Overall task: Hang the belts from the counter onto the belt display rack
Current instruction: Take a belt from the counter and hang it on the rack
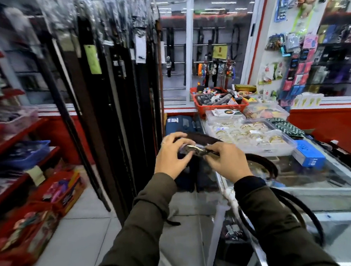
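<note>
Both my hands hold one dark brown belt (200, 139) at its plastic-wrapped buckle end, in front of me at mid-frame. My left hand (171, 154) grips the buckle from the left, and my right hand (227, 160) pinches it from the right. The strap curves back over the glass counter (330, 184) and loops down to the lower right. The belt display rack (108, 75) stands just left of my hands, crowded with several dark belts hanging from wrapped buckles. Another dark belt (264, 164) lies curled on the counter.
On the counter stand a clear box of bangles (251, 135), a red basket (220, 104), a blue box (309, 154) and a green patterned cloth (286, 127). Red shelves with goods (16, 156) line the left. Pale floor tiles (77, 233) lie between shelves and rack.
</note>
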A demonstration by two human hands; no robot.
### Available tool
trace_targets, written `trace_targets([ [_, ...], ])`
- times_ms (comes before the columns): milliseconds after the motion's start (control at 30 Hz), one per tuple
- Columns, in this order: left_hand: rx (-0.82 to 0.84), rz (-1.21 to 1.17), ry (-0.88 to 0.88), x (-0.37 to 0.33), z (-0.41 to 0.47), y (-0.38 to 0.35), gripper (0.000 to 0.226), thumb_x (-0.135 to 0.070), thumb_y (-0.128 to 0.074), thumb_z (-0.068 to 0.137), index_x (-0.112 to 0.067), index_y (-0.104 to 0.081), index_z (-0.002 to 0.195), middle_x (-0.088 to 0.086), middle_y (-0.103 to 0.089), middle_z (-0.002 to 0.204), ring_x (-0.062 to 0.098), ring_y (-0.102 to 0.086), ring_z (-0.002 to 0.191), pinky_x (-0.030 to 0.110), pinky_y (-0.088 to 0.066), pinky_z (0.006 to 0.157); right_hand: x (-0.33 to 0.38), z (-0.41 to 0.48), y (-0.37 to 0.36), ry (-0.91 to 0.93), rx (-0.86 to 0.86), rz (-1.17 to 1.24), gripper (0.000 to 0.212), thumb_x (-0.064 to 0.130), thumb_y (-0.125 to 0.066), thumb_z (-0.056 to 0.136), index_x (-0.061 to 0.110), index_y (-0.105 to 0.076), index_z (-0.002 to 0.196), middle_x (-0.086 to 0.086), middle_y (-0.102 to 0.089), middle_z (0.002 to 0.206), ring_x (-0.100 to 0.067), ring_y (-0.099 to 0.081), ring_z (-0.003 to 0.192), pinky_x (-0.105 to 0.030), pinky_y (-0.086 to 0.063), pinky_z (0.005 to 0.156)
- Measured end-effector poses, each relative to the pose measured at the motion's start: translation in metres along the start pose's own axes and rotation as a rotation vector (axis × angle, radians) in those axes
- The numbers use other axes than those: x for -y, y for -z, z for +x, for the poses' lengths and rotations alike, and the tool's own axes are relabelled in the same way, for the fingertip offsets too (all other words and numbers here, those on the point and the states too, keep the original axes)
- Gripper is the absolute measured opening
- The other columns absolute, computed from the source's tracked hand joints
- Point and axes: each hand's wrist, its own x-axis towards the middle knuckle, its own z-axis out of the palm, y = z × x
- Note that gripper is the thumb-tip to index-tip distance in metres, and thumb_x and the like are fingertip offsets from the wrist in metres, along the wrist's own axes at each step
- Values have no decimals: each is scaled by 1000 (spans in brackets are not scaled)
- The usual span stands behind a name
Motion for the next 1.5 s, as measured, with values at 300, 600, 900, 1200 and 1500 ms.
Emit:
trace_targets([
  [300,-285,-809,614,9,-22,54,19,-9,-69,95,-5,-67,113,8,-72,96,19,-71,88,25,-62,66,69,12,-33,-11,107,640,27,32,-80,83,18,-78,106,13,-74,91,2,-69,89,-23,-56,83],
  [600,-540,-779,506,-5,-3,130,17,-17,-75,90,-11,-77,107,3,-79,99,10,-75,92,28,-63,72,141,32,-20,12,144,1045,41,23,-88,75,7,-74,110,-4,-80,86,-12,-78,83,-30,-64,69],
  [900,-606,-888,453,-1,34,223,18,-8,-72,91,-10,-75,108,5,-78,100,17,-74,95,28,-63,86,243,90,-7,152,147,1235,27,5,-66,94,3,-69,121,-4,-76,96,-12,-75,90,-23,-62,75],
  [1200,-670,-857,353,-1,67,294,27,-12,-74,91,-5,-73,116,15,-77,109,23,-77,99,26,-63,79,303,138,25,194,93,1453,25,8,-79,83,-3,-75,105,-17,-79,92,-21,-79,84,-32,-65,75],
  [1500,-756,-817,226,-7,116,348,23,-11,-73,92,-4,-73,114,16,-76,106,17,-74,86,23,-62,71,359,179,62,297,69,1530,19,5,-78,84,-3,-74,101,-24,-77,93,-24,-76,80,-30,-65,67],
])
